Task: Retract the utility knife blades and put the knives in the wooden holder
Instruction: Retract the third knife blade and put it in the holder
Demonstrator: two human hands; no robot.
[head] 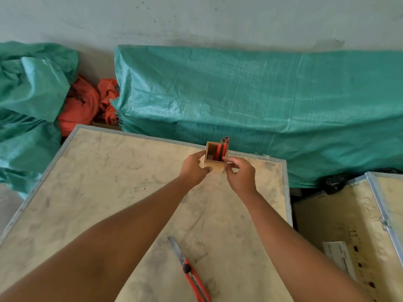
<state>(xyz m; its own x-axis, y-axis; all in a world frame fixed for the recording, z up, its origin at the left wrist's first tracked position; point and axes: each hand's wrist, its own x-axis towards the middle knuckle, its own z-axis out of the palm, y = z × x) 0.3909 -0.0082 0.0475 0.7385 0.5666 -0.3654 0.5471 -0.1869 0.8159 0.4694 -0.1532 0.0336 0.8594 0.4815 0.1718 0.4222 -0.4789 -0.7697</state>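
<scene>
your left hand [194, 168] is curled around the near left corner of the wooden holder [214, 159], thumb on the front face and fingers along the left side, so it is gripping the box itself. your right hand [239, 174] sits at the holder's right front corner with the fingertips pressed to the rim; whether it is pinching the wood or only resting there is hard to tell. the holder stands upright near the far edge of the plywood crate top [109, 182], and red knives [221, 150] already stand inside it against the right wall, one dark end poking above the rim. the left part of the box looks open.

you seem to be between knives: steadying or shifting the holder after a drop-in. one more utility knife [192, 273] lies close to you on the crate, well apart from the holder, with its blade [175, 247] clearly out and pointing away from you. the next move likely calls for freeing one hand, picking that knife up by the red body clear of the edge, pulling the black slider back until the steel is hidden, then lowering it into the open side.

no brand reads on the knives. the neighbouring crate [349, 225] carries dark stencilled marks and a white label, both too blurred to read.
</scene>
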